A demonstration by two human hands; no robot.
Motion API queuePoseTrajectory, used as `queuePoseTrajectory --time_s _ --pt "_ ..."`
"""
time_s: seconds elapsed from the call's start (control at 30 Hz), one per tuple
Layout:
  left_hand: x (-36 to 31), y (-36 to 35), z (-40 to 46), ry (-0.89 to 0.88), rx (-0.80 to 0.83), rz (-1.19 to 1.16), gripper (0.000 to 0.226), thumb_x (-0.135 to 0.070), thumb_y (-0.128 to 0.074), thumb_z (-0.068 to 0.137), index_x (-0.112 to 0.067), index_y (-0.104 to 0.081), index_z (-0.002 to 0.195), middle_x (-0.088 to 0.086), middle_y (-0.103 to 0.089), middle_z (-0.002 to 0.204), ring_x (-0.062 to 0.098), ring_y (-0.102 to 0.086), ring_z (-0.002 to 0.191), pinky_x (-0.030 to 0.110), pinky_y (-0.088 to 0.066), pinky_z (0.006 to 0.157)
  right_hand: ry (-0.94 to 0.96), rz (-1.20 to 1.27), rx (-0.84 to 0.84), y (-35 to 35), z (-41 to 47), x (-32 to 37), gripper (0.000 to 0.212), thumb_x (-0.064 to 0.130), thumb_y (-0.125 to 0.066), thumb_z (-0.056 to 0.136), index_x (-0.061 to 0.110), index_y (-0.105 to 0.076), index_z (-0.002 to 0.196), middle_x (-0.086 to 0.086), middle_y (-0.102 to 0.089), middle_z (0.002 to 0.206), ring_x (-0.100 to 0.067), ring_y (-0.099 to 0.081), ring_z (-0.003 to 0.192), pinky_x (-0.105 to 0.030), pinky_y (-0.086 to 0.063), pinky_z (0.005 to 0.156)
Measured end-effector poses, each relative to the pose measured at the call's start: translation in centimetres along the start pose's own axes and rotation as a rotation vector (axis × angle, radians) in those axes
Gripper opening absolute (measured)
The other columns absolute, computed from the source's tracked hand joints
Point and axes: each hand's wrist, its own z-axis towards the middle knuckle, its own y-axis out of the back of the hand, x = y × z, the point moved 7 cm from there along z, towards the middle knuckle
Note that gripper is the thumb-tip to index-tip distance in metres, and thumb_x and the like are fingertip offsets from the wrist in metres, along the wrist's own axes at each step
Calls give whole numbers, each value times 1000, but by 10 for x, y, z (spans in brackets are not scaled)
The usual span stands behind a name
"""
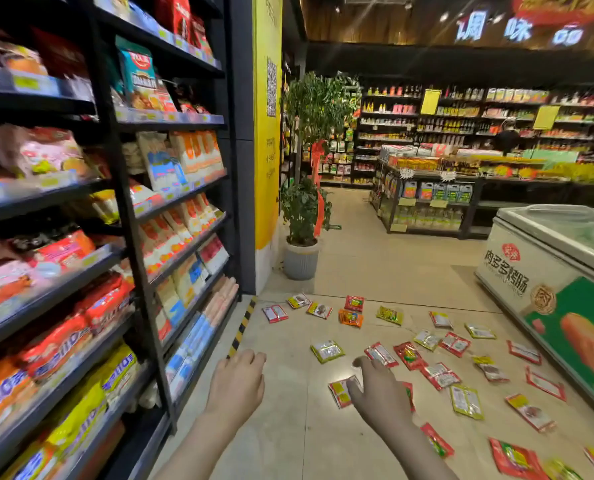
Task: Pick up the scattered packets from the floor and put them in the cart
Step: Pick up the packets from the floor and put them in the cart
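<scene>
Several small snack packets, red, yellow and orange, lie scattered over the beige tiled floor, among them a yellow one and an orange one. My right hand hangs over a red and yellow packet, fingers loosely spread, holding nothing; whether it touches the packet is unclear. My left hand is stretched forward above bare floor, fingers loosely curled and empty. No cart is in view.
A tall black shelf rack full of packaged food lines the left. A white chest freezer stands at the right. A potted plant stands by a yellow pillar. Further shelves fill the back.
</scene>
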Motion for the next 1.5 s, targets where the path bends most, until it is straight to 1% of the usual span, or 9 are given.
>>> queuePoseTrajectory --time_s 0.67,0.77,0.87,0.93,1.03,1.1,1.27,1.4,1.5 --pt "145 -297 427 173 239 -72 34 -16 -87 38 -18 -67 66 -3 -60 58 18 -61 48 23 -42 35 -72 -20 128 -84 529 -55 40 37 -42 95 24 -41 132 0 -51 130 -19 -49 120 -32 -44 89" --pt "178 -335 477 275 309 -124 13 -16 -67 73 -14 -64 85 5 -64 80 26 -64 75 32 -48 55 -43 -14 156 -98 606 -46 40 34 -43 95 21 -42 133 -1 -51 130 -20 -49 120 -31 -43 87" --pt "210 -385 522 330 350 -112 23 -20 -48 88 -16 -60 108 6 -62 102 26 -59 99 34 -46 73 -30 -19 197 -126 680 -40 40 35 -44 94 21 -43 132 -1 -51 130 -20 -49 119 -31 -43 87" --pt "232 -418 551 358 364 -131 22 -17 -53 84 -15 -63 103 6 -64 94 25 -62 90 32 -48 67 -16 -29 230 -149 729 -35 40 35 -44 94 21 -42 131 -1 -52 129 -20 -49 119 -31 -44 87" --pt "265 -477 605 313 371 -102 19 -19 -65 55 -18 -71 74 -2 -62 62 17 -64 55 20 -42 40 -12 -40 259 -183 809 -25 41 34 -44 94 20 -41 132 -3 -52 130 -23 -50 119 -30 -44 87" --pt "291 -518 638 355 396 -120 14 -19 -63 58 -19 -69 71 -2 -62 61 17 -64 54 20 -41 37 -24 -47 266 -203 862 -20 39 33 -43 94 19 -43 130 -4 -53 129 -23 -52 117 -30 -44 86" --pt "335 -617 719 513 533 -278 12 -17 -51 89 -10 -59 95 9 -62 96 31 -62 94 36 -46 68 -47 -74 322 -257 980 -19 40 32 -43 94 19 -43 132 -2 -53 129 -22 -53 117 -30 -45 85" --pt "371 -708 760 656 531 -382 14 -17 -47 91 -9 -55 99 13 -63 99 31 -60 92 37 -46 71 -32 -116 397 -307 1067 -28 40 32 -44 94 19 -43 132 -2 -52 128 -22 -53 117 -30 -45 86" --pt "387 -793 777 798 613 -434 26 -19 -47 93 -10 -54 117 14 -61 113 32 -58 102 37 -48 82 -12 -134 457 -356 1134 -43 35 31 -45 94 19 -46 127 -3 -53 125 -24 -53 116 -31 -44 86"
